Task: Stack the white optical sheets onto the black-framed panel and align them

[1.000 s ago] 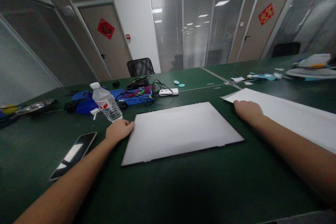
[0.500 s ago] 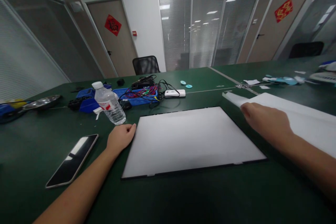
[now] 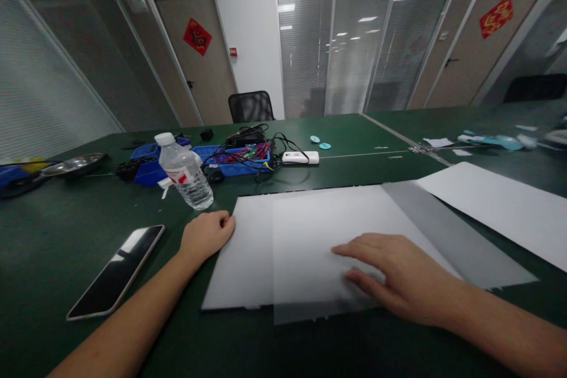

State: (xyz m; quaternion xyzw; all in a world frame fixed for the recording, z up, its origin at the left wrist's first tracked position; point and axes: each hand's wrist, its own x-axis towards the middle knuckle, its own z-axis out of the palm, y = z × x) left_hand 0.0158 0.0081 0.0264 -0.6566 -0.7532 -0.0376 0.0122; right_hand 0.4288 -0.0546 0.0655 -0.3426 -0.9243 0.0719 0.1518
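Note:
A flat white panel [image 3: 248,248] with a thin dark rim lies in front of me on the green table. A translucent sheet [image 3: 305,301] lies over its middle and right part, reaching past the panel's near and right edges. My right hand [image 3: 398,277] is over this sheet, fingers apart and pointing left; whether the fingertips touch it I cannot tell. My left hand [image 3: 206,233] rests on the table as a loose fist, its thumb side against the panel's left edge. Nothing shows in its fingers.
A water bottle [image 3: 188,177] stands tilted-looking beyond my left hand. A phone [image 3: 117,274] lies at the left. Farther back are a blue tray [image 3: 237,167] of wires and a white device [image 3: 301,157]. A white sheet [image 3: 505,207] lies at the right.
My right hand has moved left from the right-hand sheets to over the panel and has opened. A translucent sheet now covers part of the panel. My left hand stays nearly in place.

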